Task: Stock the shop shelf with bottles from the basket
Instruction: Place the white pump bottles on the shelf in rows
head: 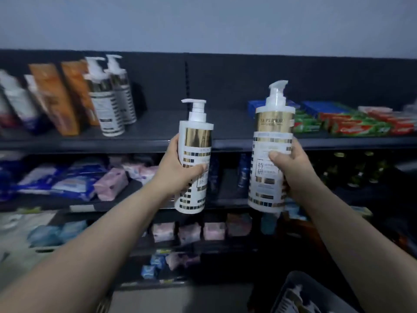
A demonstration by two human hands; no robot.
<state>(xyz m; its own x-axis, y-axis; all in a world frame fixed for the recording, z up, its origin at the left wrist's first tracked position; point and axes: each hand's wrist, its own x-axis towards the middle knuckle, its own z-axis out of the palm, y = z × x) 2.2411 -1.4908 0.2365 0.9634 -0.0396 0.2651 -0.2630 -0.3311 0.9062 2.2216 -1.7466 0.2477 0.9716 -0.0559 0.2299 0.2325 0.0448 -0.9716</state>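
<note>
The dark shelf unit point(225, 82) fills the view across several levels. Its top shelf point(162, 125) has a bare stretch in the middle. The second level holds soft packets point(67, 181) in blue, white and pink. Toothpaste boxes point(352, 125) lie stacked at the right end of the top shelf. Orange boxes point(61, 96) stand at its left end, blurred. Just beside them stand two shelved bottles point(108, 105), white with pump tops. The basket point(316, 288) sits at the lower right corner, partly cut off.

Both arms are raised in front of the unit. The left bottle point(196, 141) is held upright, level with the top shelf edge and clear of the board. The right bottle point(270, 132) is held upright, tilted slightly, well apart from the left one. The left hand point(178, 168) grips the left bottle, fingers and thumb wrapped round its middle. The right hand point(291, 163) grips the right bottle the same way, thumb across the label.
</note>
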